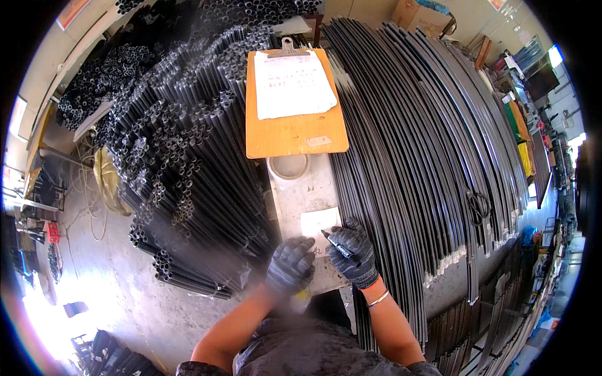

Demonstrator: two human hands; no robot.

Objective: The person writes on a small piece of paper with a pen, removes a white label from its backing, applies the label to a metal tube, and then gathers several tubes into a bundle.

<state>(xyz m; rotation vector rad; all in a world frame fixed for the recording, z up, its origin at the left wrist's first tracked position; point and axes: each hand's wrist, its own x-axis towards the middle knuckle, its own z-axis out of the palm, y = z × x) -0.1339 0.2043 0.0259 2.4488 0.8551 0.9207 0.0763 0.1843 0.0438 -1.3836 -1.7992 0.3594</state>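
My right hand (355,255), in a dark grey knit glove, grips a black marker pen (339,245). The pen's tip points at a small white paper slip (320,222) on a pale, narrow board (318,189). Beside the slip's lower left corner, my left hand (291,266), gloved alike, is closed with its fingers curled. What it holds, if anything, is hidden. Dark handwriting shows partly by my right hand. Farther up the board are a roll of tape (289,166) and a wooden clipboard (296,135) with white sheets (295,88) under its metal clip.
Bundled dark metal tubes (213,182) lie on the left, open ends outward. Long dark bars (401,156) fill the right, with black-handled scissors (478,208) on them. A cardboard box (421,17) stands at the back. Grey floor (194,323) shows at lower left.
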